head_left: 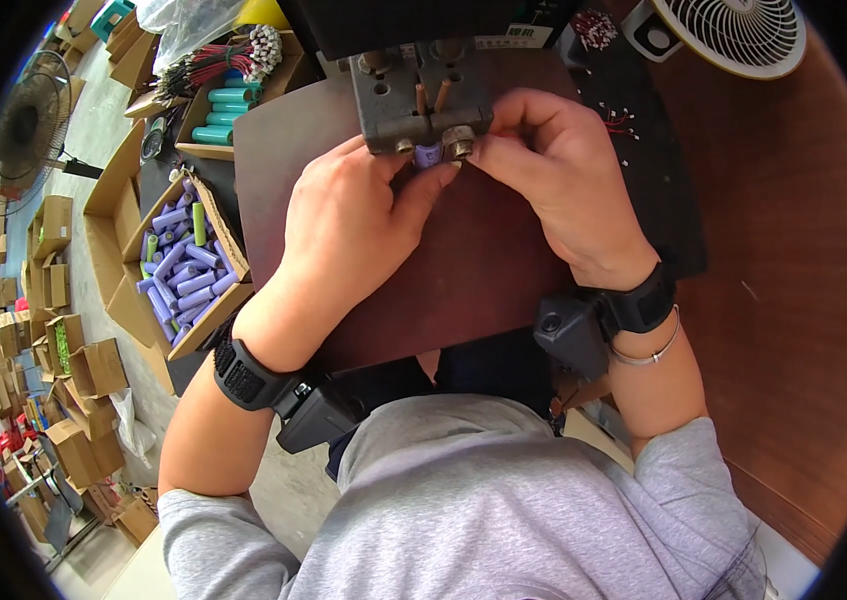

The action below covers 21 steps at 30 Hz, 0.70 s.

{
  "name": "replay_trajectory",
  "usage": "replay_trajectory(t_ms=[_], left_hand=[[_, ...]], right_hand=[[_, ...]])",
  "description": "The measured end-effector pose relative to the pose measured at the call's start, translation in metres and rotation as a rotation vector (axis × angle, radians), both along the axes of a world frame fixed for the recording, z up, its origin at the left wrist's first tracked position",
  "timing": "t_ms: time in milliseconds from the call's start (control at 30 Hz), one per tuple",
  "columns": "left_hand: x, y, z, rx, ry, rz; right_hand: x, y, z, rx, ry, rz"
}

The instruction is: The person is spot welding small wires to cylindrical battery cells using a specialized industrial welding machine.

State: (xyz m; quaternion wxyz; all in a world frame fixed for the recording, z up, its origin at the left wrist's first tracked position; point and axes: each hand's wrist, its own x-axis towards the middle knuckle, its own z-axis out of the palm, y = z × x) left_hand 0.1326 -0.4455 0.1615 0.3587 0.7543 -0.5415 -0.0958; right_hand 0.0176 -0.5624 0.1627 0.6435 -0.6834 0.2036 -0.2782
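A purple cylindrical battery cell (428, 156) sits under the front of a dark metal machine head (384, 112), which carries two copper-coloured rods (431, 97). My left hand (349, 215) grips this cell, its thumb reaching across the near side; the hand and the head hide most of the cell. Close by on the right, my right hand (562, 175) is closed in a pinch beside the head's bolt (460, 140). Whatever lies between those fingertips is too small or hidden to make out.
A cardboard box (124, 255) of purple and a few green cells stands left of the brown work board (384, 300). Behind it, another box (206, 150) holds teal cells and bundled wires (224, 62). Small leads (620, 122) and a white fan (734, 35) are at the right.
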Motion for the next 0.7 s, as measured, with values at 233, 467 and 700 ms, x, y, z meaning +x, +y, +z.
replay_trajectory(t_ms=[233, 467, 700], left_hand=[[0.001, -0.0001, 0.0019, 0.011, -0.049, 0.008], [-0.0001, 0.0009, 0.0009, -0.024, -0.026, 0.007], [0.0018, -0.0005, -0.0018, -0.08, -0.053, -0.004]], right_hand=[[0.0002, 0.0046, 0.0033, 0.094, -0.058, -0.01], [-0.0011, 0.0019, 0.0017, 0.016, 0.014, 0.034], [-0.0006, 0.0029, 0.0019, 0.044, -0.02, 0.011]])
